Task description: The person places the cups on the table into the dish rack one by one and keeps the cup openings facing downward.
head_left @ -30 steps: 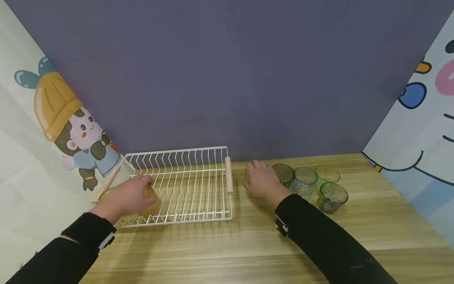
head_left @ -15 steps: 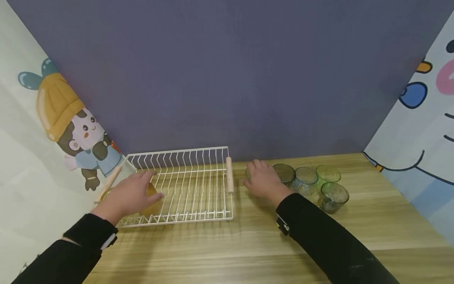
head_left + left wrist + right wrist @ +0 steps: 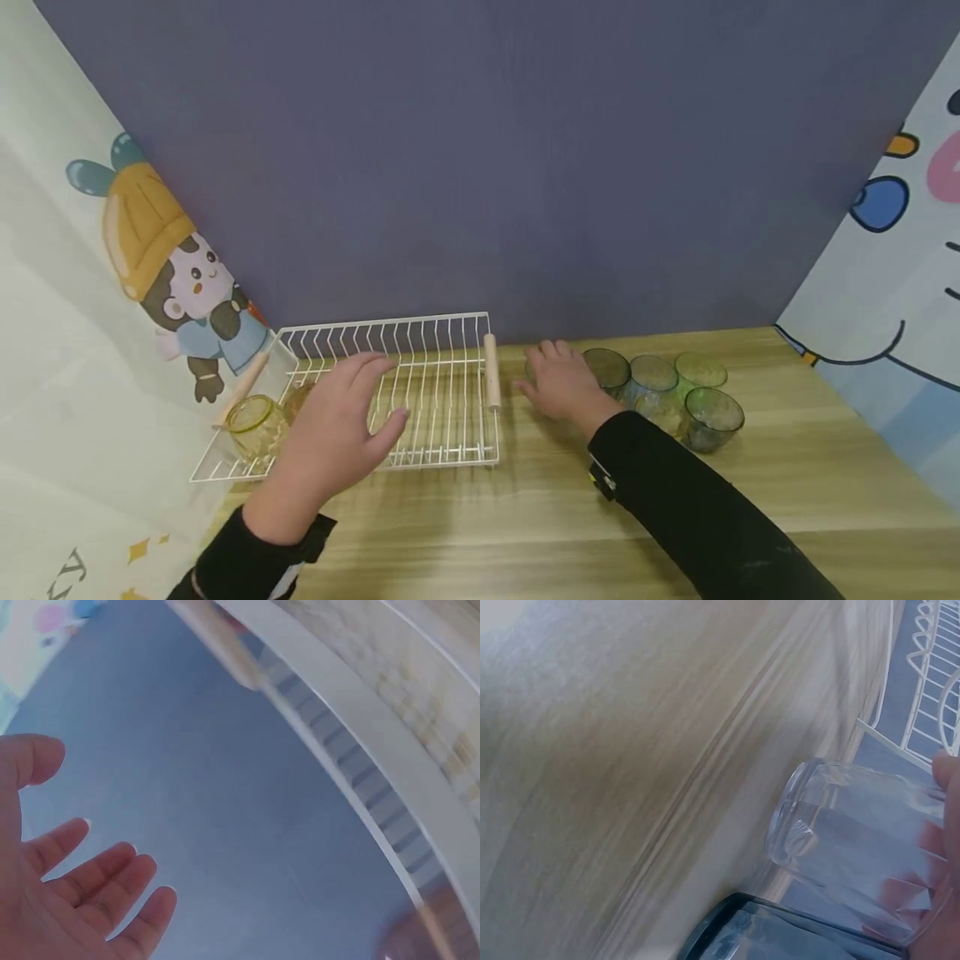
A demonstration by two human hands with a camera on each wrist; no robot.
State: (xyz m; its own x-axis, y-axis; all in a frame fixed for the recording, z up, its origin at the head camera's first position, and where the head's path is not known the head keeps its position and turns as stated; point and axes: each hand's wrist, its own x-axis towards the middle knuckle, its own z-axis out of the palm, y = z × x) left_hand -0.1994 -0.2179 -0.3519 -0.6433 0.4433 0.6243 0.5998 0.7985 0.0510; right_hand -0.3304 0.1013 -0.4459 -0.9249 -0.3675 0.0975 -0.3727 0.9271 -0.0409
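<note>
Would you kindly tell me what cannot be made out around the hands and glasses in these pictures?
Head view: most of the clear glass, hidden by the right hand.
Head view: part of the amber glass, behind the left hand.
Left wrist view: brownish shape, blurred.
Right wrist view: dark glass, cut off by the bottom edge.

Soft light leaves faint shadows on the yellowish wood-grain tabletop (image 3: 480,533). The left wrist view smears the white wire rack (image 3: 382,757) at right; glare whitens the right wrist view's upper left.
</note>
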